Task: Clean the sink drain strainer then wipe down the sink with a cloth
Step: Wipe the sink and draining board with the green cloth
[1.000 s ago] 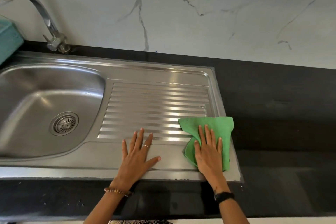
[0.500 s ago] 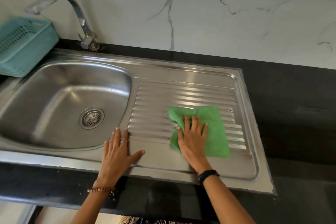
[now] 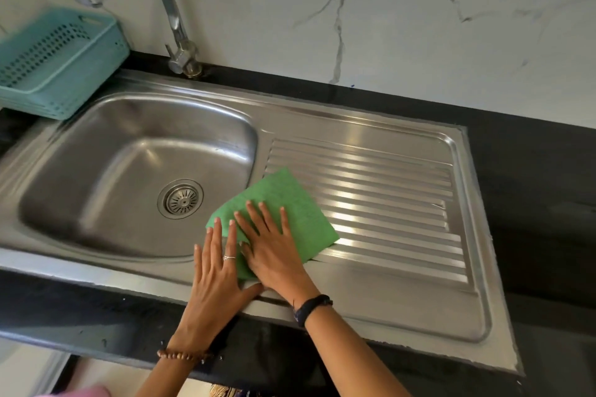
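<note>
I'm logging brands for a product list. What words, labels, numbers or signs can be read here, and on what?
None can be read.
Sink: no stamp or logo shows.
Faucet: bare metal, blurred.
Teal basket: no label visible.
Green cloth: plain.
Drain strainer: no marking legible.

Landmark: sink, steel, set in a black counter.
Cloth: green, flat on the drainboard's left end, just right of the basin.
Right hand: flat on cloth, fingers spread.
Left hand: flat, fingertips on the cloth's left edge.
Strainer: seated in basin floor.
Basket: teal, at the sink's far-left corner.
</note>
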